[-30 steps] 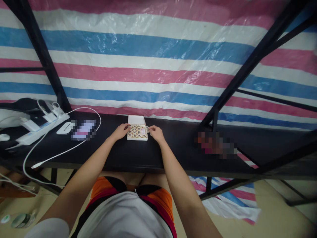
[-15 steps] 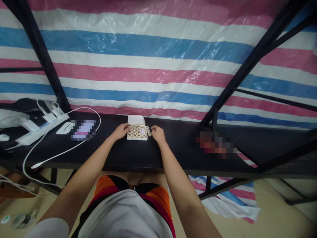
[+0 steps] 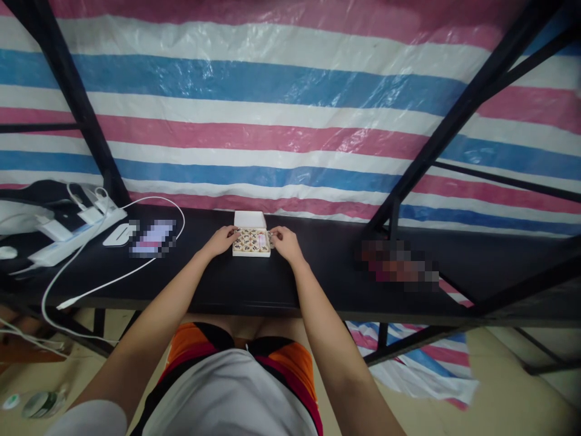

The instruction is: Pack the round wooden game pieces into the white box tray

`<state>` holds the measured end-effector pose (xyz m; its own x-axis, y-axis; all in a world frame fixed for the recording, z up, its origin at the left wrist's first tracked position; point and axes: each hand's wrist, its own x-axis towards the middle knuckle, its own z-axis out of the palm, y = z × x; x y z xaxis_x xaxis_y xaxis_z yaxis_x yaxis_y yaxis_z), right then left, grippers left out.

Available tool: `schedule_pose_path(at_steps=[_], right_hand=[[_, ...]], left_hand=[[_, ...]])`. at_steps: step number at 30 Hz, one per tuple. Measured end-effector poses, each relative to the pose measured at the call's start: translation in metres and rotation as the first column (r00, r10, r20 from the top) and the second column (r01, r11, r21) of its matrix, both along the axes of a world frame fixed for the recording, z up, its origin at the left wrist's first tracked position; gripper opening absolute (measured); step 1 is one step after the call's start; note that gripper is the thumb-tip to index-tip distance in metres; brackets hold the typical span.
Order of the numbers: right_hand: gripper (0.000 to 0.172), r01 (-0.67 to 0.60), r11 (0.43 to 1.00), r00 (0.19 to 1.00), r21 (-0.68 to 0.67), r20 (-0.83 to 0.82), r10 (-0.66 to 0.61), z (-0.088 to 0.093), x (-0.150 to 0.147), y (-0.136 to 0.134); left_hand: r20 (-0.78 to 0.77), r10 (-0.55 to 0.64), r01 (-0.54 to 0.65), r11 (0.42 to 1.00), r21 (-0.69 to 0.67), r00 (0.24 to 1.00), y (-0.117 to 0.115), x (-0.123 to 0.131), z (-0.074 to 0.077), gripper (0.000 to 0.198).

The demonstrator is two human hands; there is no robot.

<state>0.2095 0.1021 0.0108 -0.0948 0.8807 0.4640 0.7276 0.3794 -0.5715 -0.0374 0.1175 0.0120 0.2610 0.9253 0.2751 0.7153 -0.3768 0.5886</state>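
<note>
The open white box sits between the two hands, round pieces packed inside it and its lid raised on the far side. The left hand rests fingertips at the box's near wall — whether pinching it, I cannot tell. The right hand, a little apart a moment ago, has closed in again over the loose pieces beside the box, so handling them seems under way; its grip is hidden. Bare worktop lies nearer the body.
</note>
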Motion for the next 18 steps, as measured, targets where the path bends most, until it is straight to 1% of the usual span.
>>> schedule_pose_path(at_steps=[2, 4, 6, 10, 14, 18], right_hand=[[0.024, -0.149, 0.989, 0.989, 0.02, 0.025, 0.149, 0.005, -0.006, -0.005], [0.024, -0.221, 0.975, 0.972, 0.017, 0.083, 0.219, 0.009, -0.013, -0.012], [0.023, -0.226, 0.974, 0.963, 0.001, 0.152, 0.223, 0.013, -0.019, -0.017], [0.021, -0.184, 0.981, 0.948, -0.056, 0.254, 0.192, 0.019, -0.026, -0.024], [0.02, -0.148, 0.987, 0.938, -0.066, 0.307, 0.161, 0.021, -0.026, -0.025], [0.021, -0.156, 0.986, 0.929, -0.06, 0.329, 0.168, 0.021, -0.028, -0.026]], left_hand=[[0.005, -0.004, 0.004, 1.0, -0.002, 1.0, 0.0, 0.0, 0.0, 0.047], [0.002, -0.001, 0.001, 1.0, 0.002, 1.0, 0.0, 0.001, 0.0, 0.047], [-0.004, 0.005, -0.005, 1.0, 0.013, 1.0, 0.0, 0.001, 0.0, 0.047], [-0.007, -0.002, 0.002, 1.0, 0.015, 1.0, -0.001, 0.001, 0.001, 0.046], [-0.009, -0.004, 0.004, 1.0, 0.015, 1.0, -0.003, 0.001, 0.002, 0.044], [-0.002, -0.003, 0.003, 1.0, 0.016, 1.0, -0.002, 0.001, 0.002, 0.043]])
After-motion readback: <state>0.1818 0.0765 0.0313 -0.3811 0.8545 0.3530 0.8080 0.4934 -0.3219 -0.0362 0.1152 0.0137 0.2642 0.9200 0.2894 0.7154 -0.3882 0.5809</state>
